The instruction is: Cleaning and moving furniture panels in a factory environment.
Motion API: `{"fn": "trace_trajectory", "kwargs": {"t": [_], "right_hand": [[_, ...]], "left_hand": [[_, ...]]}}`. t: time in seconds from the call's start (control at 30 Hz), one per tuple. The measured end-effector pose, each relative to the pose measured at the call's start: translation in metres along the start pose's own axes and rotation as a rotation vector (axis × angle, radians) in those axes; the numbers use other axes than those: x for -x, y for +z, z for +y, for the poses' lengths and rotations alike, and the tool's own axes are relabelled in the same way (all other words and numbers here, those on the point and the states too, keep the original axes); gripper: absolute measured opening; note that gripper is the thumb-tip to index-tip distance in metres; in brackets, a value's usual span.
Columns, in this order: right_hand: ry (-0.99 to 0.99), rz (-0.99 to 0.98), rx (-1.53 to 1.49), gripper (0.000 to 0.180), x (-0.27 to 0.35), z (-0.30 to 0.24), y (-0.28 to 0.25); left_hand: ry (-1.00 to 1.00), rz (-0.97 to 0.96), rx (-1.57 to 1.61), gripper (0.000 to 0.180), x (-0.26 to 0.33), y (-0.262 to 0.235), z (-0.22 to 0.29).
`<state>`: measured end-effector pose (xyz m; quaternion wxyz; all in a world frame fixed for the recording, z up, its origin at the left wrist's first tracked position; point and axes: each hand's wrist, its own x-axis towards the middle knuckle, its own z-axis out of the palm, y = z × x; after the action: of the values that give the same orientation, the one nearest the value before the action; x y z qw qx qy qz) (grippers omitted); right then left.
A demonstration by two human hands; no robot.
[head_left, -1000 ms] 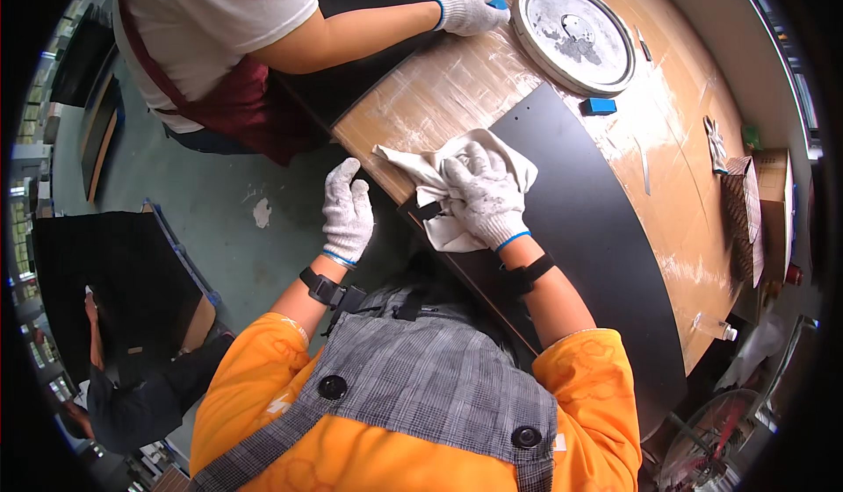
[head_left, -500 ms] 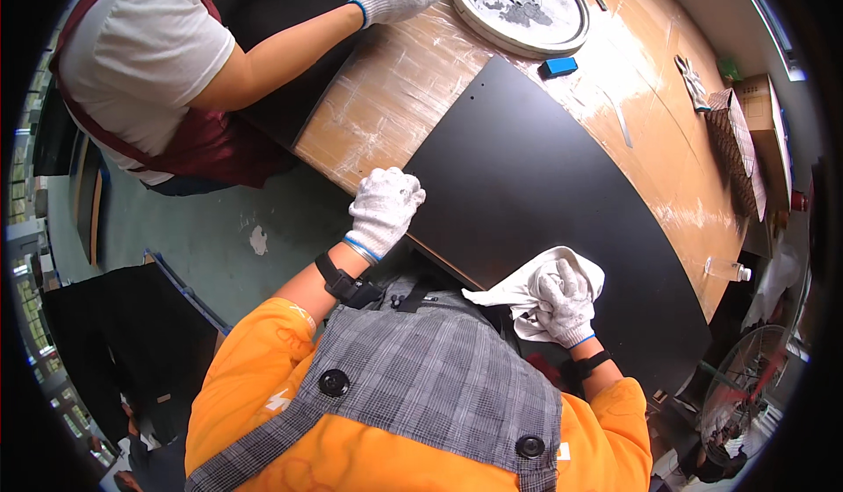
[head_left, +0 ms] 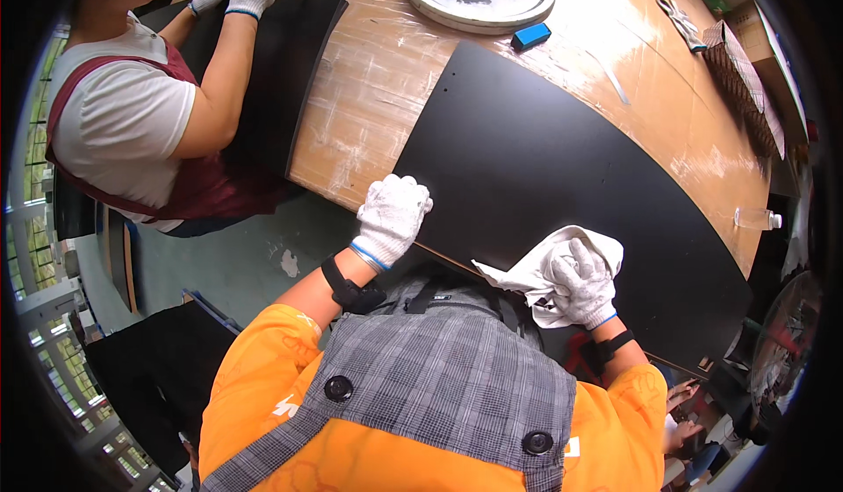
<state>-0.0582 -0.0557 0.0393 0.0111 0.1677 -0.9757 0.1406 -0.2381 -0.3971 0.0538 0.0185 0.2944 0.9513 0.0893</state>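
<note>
Hands apart, both gloved: the left hand (head_left: 395,213), fingers curled, sits at the near left corner of the black panel (head_left: 536,150), its grip on the edge impossible to tell; the right hand (head_left: 581,287) is clasped over a white cloth (head_left: 575,239) on the near margin, farther right. The black panel lies flat on the desk (head_left: 351,128), extending ahead of both hands; long axis oblique, far left to near right; convex long edge outward, far left corner pointing toward the round disc (head_left: 479,0).

crumpled white cloth (head_left: 532,269) lies on black panel (head_left: 553,163).
</note>
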Motion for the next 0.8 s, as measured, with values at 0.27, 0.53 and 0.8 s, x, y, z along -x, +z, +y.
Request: {"fn": "trace_trajectory", "kwargs": {"t": [0.27,0.53,0.8], "right_hand": [[-0.028,0.03,0.025,0.055,0.001,0.0,0.002],[-0.005,-0.004,-0.001,0.058,0.003,0.001,0.004],[0.054,-0.045,-0.016,0.057,0.006,0.0,-0.004]], "left_hand": [[0.058,0.017,-0.012,0.011,0.0,0.0,-0.005],[0.024,-0.02,-0.053,0.012,0.0,-0.002,-0.001],[-0.027,0.018,-0.08,0.014,-0.009,-0.001,-0.002]]}}
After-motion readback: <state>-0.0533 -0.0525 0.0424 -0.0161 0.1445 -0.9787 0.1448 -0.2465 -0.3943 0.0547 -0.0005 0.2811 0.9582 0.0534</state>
